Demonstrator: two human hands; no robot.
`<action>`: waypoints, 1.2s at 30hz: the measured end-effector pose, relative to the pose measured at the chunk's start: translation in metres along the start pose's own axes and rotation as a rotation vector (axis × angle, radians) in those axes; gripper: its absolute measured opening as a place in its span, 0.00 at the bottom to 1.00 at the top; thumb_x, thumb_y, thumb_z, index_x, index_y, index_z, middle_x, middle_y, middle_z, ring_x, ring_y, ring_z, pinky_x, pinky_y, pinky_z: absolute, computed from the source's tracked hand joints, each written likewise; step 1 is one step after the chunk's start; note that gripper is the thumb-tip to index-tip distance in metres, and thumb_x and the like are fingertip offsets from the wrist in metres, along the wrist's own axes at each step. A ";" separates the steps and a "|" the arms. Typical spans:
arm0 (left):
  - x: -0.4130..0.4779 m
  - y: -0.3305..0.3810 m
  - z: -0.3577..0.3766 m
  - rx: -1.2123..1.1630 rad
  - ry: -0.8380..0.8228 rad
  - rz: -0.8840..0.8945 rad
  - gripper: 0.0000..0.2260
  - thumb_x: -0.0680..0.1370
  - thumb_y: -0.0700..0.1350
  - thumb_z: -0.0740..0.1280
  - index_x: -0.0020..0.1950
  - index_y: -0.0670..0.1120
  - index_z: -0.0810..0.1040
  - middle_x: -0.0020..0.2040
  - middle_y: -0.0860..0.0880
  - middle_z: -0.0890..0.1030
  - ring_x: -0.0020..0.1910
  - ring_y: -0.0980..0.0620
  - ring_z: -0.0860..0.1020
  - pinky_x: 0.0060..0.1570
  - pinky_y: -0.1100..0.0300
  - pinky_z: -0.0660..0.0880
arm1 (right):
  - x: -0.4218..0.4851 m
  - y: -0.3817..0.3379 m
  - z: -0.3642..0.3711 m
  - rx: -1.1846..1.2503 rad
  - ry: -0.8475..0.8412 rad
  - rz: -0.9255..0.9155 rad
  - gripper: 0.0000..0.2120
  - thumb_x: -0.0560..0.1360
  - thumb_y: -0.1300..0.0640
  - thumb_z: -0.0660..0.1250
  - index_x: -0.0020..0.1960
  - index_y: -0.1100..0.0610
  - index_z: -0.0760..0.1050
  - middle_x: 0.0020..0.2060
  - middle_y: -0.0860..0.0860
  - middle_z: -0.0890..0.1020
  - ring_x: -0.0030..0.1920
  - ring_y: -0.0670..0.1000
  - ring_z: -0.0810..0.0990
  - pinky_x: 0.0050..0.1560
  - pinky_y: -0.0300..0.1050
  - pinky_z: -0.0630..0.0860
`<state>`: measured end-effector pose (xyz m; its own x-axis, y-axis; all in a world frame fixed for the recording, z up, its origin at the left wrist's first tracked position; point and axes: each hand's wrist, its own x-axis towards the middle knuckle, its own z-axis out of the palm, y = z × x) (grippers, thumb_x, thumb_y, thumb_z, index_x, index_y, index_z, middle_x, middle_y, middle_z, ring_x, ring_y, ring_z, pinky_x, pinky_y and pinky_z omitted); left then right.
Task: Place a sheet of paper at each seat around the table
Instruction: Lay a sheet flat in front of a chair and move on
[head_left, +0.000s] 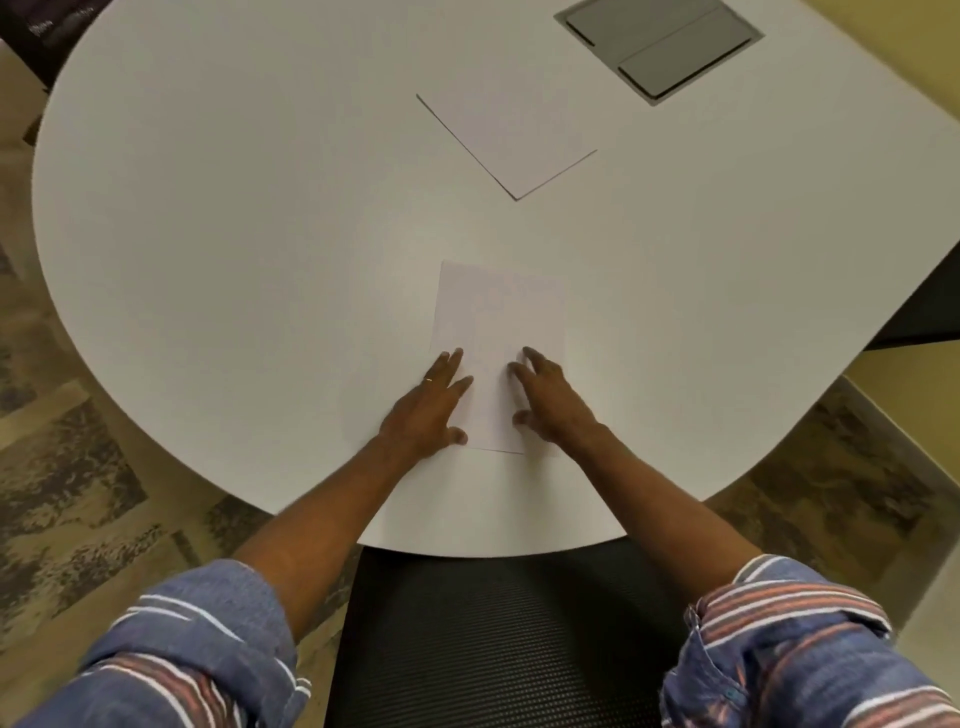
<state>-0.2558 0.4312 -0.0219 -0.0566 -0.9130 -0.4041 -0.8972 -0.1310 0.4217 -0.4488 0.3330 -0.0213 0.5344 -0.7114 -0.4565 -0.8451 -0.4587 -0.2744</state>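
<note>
At the near edge of the table (208, 312), just beyond the black chair back (493, 623), both hands lie flat on a sheet of paper (501, 312).

From my remote seat I read the left hand (428, 410) on the sheet's left margin and the right hand (550, 402) on its right, fingers spread and pressing down, nothing pinched. Its long axis runs straight away from me toward the table's middle, and both hands sit equally close at its near end. Farther in, a second sheet (514, 140) lies skewed, well apart; it may be a thin stack, I cannot tell. Beyond it, toward the far right edge, sits a grey hatch (660, 47). I judge this seat served.
</note>
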 end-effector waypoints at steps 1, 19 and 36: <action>0.003 0.001 0.001 0.018 -0.024 0.022 0.42 0.75 0.51 0.74 0.81 0.48 0.53 0.81 0.51 0.37 0.80 0.53 0.39 0.76 0.51 0.60 | 0.002 -0.001 0.002 0.006 -0.039 -0.018 0.41 0.73 0.58 0.75 0.79 0.55 0.56 0.81 0.55 0.50 0.79 0.59 0.53 0.74 0.56 0.66; 0.026 0.003 0.010 0.091 -0.156 0.048 0.54 0.71 0.55 0.76 0.81 0.45 0.39 0.81 0.48 0.34 0.80 0.48 0.35 0.78 0.51 0.48 | 0.009 0.010 -0.010 -0.105 -0.108 -0.113 0.47 0.71 0.60 0.77 0.80 0.51 0.52 0.81 0.54 0.48 0.81 0.56 0.48 0.72 0.59 0.70; 0.021 0.006 0.001 -0.012 -0.003 0.050 0.36 0.81 0.53 0.64 0.82 0.45 0.48 0.82 0.48 0.42 0.81 0.51 0.42 0.79 0.53 0.51 | 0.006 0.007 -0.020 -0.114 0.030 -0.130 0.38 0.75 0.58 0.72 0.79 0.52 0.57 0.80 0.53 0.56 0.79 0.55 0.57 0.62 0.56 0.76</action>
<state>-0.2625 0.4114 -0.0290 -0.1025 -0.9171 -0.3852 -0.8878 -0.0904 0.4513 -0.4517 0.3147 -0.0088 0.6406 -0.6568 -0.3978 -0.7628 -0.6039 -0.2313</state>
